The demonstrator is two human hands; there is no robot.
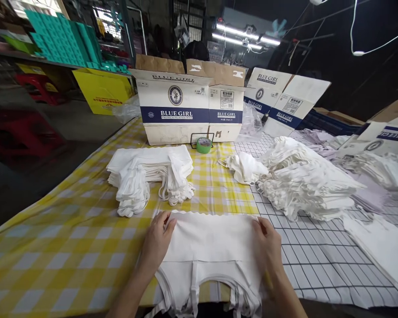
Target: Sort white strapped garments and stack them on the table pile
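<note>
A white cloth bag (212, 240) lies flat on the table in front of me, its handles hanging over the near edge. My left hand (158, 238) rests on the bag's left edge with fingers stretched along the cloth. My right hand (268, 245) lies on the bag's right edge, fingers also flat. Behind the bag, a folded stack of the same white bags (149, 174) sits on the yellow checked cloth (69, 238).
A large loose heap of white bags (305, 181) lies to the right on a black-and-white grid cloth (318, 260). Open Blue Girl cartons (189, 110) stand at the back with a green tape roll (204, 145) before them. More cartons and bags lie at far right.
</note>
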